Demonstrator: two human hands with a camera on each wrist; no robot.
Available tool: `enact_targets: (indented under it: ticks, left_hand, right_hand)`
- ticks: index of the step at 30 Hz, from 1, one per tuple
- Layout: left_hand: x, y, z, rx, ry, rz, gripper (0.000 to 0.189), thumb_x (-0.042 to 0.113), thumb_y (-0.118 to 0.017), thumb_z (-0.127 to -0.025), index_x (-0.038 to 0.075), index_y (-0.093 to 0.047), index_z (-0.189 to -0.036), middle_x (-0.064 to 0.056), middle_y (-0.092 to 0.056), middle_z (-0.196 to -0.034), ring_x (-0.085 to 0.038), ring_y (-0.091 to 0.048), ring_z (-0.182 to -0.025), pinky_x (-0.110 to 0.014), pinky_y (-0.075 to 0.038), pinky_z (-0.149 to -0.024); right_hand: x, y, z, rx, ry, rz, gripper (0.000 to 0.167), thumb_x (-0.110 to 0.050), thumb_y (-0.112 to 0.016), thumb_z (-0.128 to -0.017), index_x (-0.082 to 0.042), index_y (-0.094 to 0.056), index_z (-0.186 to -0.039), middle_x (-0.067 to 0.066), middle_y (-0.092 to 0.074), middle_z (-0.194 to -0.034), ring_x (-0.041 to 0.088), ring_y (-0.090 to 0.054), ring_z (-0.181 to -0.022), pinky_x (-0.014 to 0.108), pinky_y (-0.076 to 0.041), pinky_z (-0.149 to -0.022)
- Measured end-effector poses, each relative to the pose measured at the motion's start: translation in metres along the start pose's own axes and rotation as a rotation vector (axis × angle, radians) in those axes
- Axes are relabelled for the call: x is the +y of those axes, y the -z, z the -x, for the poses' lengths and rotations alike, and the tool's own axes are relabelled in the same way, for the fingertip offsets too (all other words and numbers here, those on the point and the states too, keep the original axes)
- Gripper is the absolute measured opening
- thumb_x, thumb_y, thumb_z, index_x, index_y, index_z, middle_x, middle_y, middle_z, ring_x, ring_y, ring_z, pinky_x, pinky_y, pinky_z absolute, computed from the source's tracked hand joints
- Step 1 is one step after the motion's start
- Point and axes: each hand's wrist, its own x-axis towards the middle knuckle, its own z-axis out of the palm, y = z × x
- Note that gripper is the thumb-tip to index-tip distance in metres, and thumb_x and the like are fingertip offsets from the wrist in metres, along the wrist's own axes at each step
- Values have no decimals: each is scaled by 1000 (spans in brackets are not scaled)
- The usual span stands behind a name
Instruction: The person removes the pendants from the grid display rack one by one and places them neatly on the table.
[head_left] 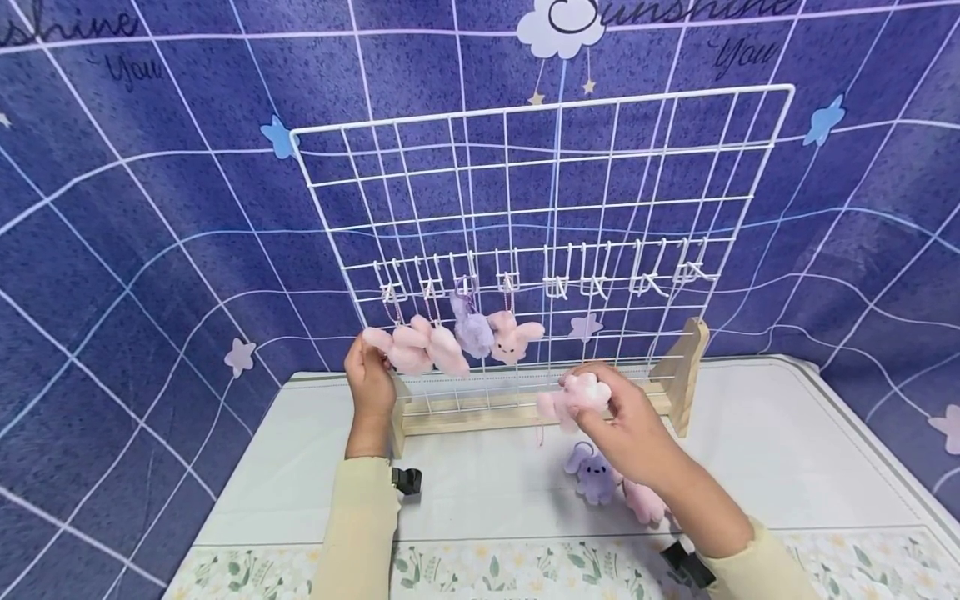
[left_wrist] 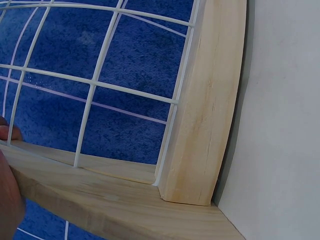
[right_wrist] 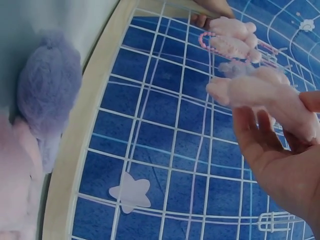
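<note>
My right hand (head_left: 630, 429) pinches a pink plush keychain (head_left: 588, 393) between thumb and fingers, in front of the rack's lower part. Its beaded chain (right_wrist: 207, 42) hangs loose in the right wrist view. At the left end of the white wire rack (head_left: 480, 218), my left hand (head_left: 369, 385) grips the rack's side, fingers partly hidden behind it. Beside that hand, pink plush keychains (head_left: 409, 352) hang from hooks, then a purple plush keychain (head_left: 474, 333) and a pink long-eared one (head_left: 512, 337).
Bare white hooks (head_left: 594, 285) line the rack's right half. A purple plush keychain (head_left: 596, 477) and a pink plush (head_left: 643, 502) lie on the white table (head_left: 487, 492) below my right hand. Wooden feet (head_left: 684, 379) hold the rack up before a blue patterned cloth (head_left: 187, 275).
</note>
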Motion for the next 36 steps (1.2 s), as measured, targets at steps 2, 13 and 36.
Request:
enact_targets:
  ticks: [2,13,36]
  left_hand:
    - [0,0,0,1,3,-2,33,19,-48,-112,25,-64,-84,16,-53,-71,0,-44,-62,-13,-35,-55]
    - [0,1,0,0,0,-5,32,21,-49,-112,25,-64,-84,14,-51,-70,2,-43,-61,-12,-35,-54]
    - [1,2,-1,-2,10,-16,37,9,-43,-109,25,-63,-82,11,-49,-69,-4,-41,-59,-13,-35,-53]
  right_hand:
    - [1,-1,0,-28,-25,-40,31,7,-61,-92,-7,-66,-119,10,-74,-121,4,-65,-100,21,-57,-80]
    - [8,-7,0,-99,-74,-56,23,2,-60,-97,-6,-58,-119,13,-71,-105,10,-64,-84,26,-58,-70]
    - [17,-11,4,-334,-227,11,30,-2,-57,-98,-12,-55,-127,7,-59,-94,12,-59,-70,26,-53,-61]
